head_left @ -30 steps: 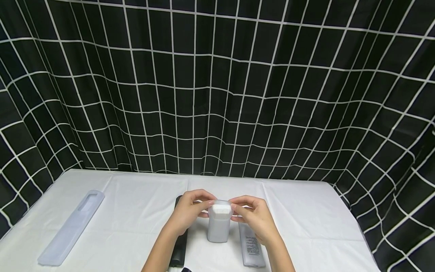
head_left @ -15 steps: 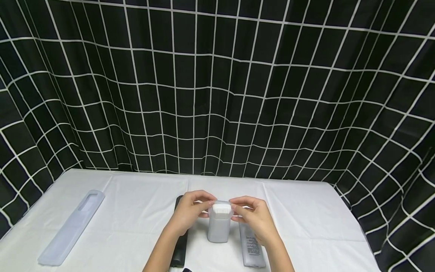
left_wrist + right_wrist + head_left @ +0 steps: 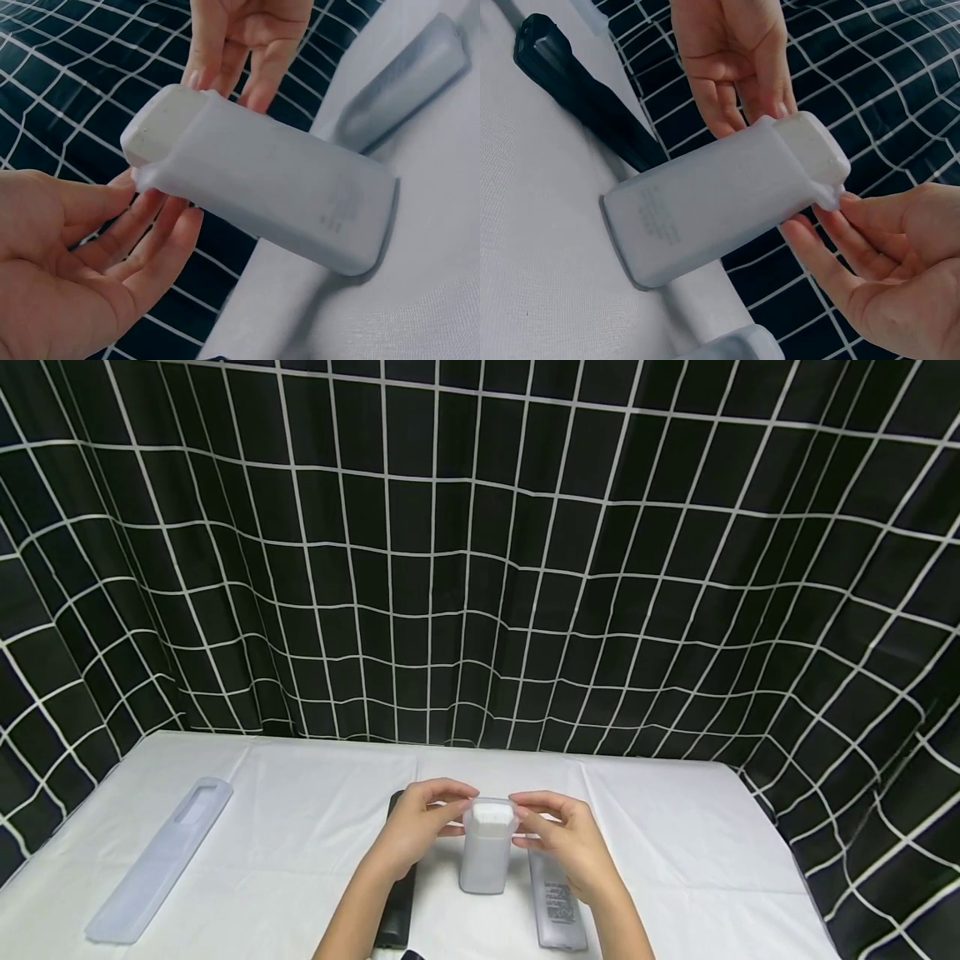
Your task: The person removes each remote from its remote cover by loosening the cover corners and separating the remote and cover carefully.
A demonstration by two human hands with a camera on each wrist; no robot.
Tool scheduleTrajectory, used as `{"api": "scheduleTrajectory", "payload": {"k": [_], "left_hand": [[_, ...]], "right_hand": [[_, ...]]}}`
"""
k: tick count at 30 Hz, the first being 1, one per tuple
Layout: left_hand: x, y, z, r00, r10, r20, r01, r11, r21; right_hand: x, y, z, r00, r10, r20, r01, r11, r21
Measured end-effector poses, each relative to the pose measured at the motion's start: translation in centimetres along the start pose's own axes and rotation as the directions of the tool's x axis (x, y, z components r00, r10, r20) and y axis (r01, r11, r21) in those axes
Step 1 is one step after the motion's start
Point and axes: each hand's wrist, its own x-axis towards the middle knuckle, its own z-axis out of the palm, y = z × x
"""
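A white remote control (image 3: 492,812) sits inside a translucent silicone sleeve (image 3: 484,864), with its pale end sticking out at the top opening. The sleeve stands upright, its bottom end on the cloth. My left hand (image 3: 420,827) pinches one side of the opening's rim between thumb and fingers. On the opposite side, my right hand (image 3: 561,839) pinches the rim in the same way. Both wrist views show the thin rim pulled outward at the corners beside the white end. Most of the remote is hidden inside the frosted sleeve.
A black remote (image 3: 399,902) lies left of the sleeve, partly under my left arm. To the right lies a grey sleeved remote (image 3: 557,902) with printed text. Another translucent sleeve (image 3: 157,864) with a cut-out is at far left. A black gridded curtain (image 3: 480,610) surrounds the white-covered table (image 3: 300,827).
My right hand's fingertips have shifted slightly to the right at the rim, and the sleeve's top leans a little that way. Both hands keep their pinch.
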Motion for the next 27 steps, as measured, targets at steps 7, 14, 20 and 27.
{"api": "scheduleTrajectory", "payload": {"k": [7,14,20,27], "left_hand": [[-0.1,0.1,-0.3,1.000,-0.021,0.014,0.021,1.000,-0.004],[0.0,0.0,-0.4,1.000,-0.016,0.026,0.016,1.000,-0.023],[0.1,-0.3,-0.3,0.999,-0.019,0.037,0.020,1.000,-0.020],[0.0,-0.8,0.1,1.000,-0.001,0.016,0.001,1.000,0.005]], "right_hand": [[0.0,0.2,-0.8,0.991,-0.033,0.132,0.033,0.999,-0.005],[0.1,0.3,-1.1,0.986,-0.041,0.159,0.041,0.999,0.005],[0.2,0.7,-1.2,0.983,-0.061,0.175,0.060,0.998,0.010],[0.4,1.4,-0.7,0.986,-0.071,0.152,0.068,0.997,0.023]]}}
